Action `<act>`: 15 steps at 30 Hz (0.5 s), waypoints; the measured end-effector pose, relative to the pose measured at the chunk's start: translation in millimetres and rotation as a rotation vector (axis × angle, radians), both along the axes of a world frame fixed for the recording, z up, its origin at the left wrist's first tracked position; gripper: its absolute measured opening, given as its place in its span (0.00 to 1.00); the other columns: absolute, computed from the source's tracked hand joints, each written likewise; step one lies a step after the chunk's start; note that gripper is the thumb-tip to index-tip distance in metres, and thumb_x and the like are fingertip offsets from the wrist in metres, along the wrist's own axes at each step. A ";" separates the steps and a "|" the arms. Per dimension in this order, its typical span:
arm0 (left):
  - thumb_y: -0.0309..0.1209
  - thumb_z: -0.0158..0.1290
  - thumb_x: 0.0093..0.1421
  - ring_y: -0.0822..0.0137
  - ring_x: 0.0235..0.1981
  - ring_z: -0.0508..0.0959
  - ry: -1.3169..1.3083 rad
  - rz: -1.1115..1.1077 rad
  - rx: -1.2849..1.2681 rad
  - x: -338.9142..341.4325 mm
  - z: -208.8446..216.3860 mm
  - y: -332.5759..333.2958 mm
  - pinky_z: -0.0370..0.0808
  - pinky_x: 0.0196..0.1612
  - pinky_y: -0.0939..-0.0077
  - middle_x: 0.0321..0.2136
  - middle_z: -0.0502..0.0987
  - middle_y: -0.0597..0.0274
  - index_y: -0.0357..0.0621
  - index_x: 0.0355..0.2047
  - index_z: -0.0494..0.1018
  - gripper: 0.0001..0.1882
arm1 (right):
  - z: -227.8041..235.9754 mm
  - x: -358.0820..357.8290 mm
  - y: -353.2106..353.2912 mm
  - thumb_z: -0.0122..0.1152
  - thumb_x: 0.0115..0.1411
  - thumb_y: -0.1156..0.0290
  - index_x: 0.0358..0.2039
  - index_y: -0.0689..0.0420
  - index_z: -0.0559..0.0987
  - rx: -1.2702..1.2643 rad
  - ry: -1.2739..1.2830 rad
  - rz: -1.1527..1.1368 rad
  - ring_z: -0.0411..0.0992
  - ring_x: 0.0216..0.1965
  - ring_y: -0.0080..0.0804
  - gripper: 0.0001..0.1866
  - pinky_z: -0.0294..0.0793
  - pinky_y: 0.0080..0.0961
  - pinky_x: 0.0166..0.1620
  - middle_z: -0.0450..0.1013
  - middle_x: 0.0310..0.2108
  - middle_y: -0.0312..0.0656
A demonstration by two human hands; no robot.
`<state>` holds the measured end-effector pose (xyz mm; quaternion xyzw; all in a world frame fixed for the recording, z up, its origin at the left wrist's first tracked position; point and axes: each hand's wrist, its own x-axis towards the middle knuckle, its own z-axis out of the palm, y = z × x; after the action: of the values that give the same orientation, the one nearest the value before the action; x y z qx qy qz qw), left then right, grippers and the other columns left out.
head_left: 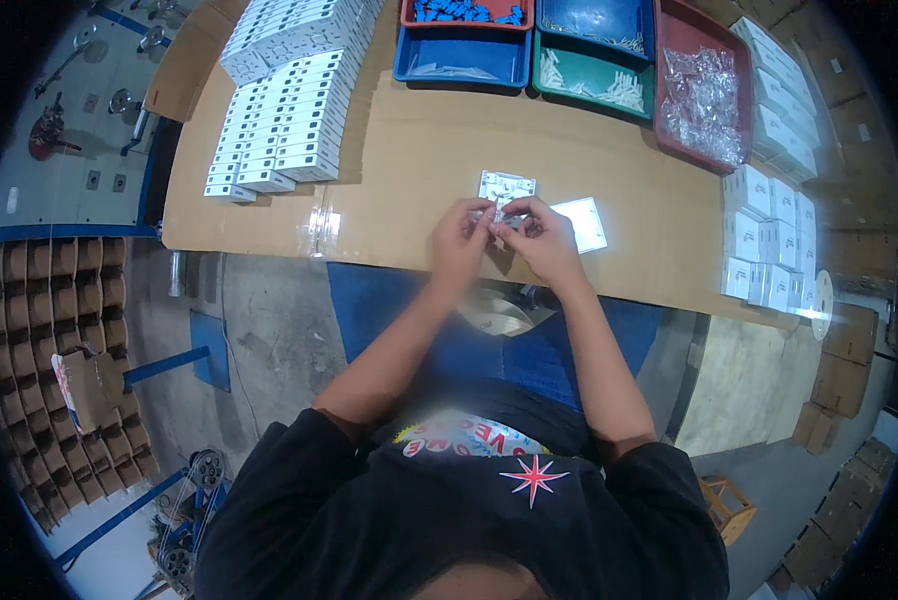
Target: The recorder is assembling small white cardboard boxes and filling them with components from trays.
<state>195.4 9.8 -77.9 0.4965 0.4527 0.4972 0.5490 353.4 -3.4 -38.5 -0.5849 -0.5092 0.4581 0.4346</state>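
Note:
Near the front edge of the table, my left hand [459, 238] and my right hand [542, 238] meet with their fingertips pinched close together. Something small, pale and shiny is between them, too small and too covered by the fingers to name. Just beyond the fingertips lies a white plastic fitting [509, 184] with moulded details, its near part hidden by my hands. To the right of my right hand, a flat white square plate [585, 224] rests on the cardboard-covered table [409, 150].
Stacked white boxes [294, 120] stand at the left. At the back are a red bin of blue pieces [467, 12], blue bins [461, 60], a green bin of white pieces [594, 85] and a dark red bin of clear plastic packets [704, 100]. More white boxes [769, 235] line the right.

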 end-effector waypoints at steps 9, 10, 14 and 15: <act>0.26 0.53 0.71 0.74 0.30 0.80 -0.131 -0.014 -0.092 -0.9 -1.7 3.2 0.78 0.33 0.80 0.34 0.80 0.61 0.37 0.49 0.73 0.09 | -21.9 2.1 0.4 0.74 0.57 0.69 0.40 0.59 0.84 -0.024 0.043 0.001 0.69 0.24 0.15 0.12 0.68 0.17 0.28 0.75 0.22 0.32; 0.26 0.53 0.71 0.74 0.32 0.80 -0.149 -0.019 -0.077 -0.7 -0.9 4.5 0.78 0.34 0.80 0.35 0.80 0.60 0.38 0.50 0.73 0.09 | -22.3 2.3 1.6 0.73 0.58 0.70 0.40 0.59 0.84 0.069 0.064 0.008 0.70 0.25 0.16 0.11 0.69 0.18 0.29 0.76 0.24 0.34; 0.28 0.52 0.72 0.73 0.39 0.80 -0.158 -0.017 -0.060 -1.2 4.5 5.3 0.79 0.37 0.78 0.40 0.80 0.59 0.38 0.50 0.73 0.10 | -13.6 8.8 2.1 0.67 0.64 0.74 0.41 0.61 0.83 -0.040 0.080 0.083 0.75 0.34 0.21 0.07 0.74 0.20 0.38 0.78 0.34 0.35; 0.28 0.52 0.72 0.73 0.39 0.80 -0.157 -0.016 -0.061 -1.3 5.0 5.6 0.79 0.37 0.78 0.40 0.80 0.59 0.38 0.50 0.73 0.10 | -15.2 9.7 2.6 0.67 0.64 0.74 0.41 0.61 0.83 -0.041 0.081 0.083 0.75 0.34 0.21 0.07 0.74 0.20 0.38 0.78 0.34 0.35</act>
<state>194.2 15.3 -72.9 0.4428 0.4192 0.5159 0.6017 363.1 -0.8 -53.7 -0.5530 -0.5055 0.5095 0.4232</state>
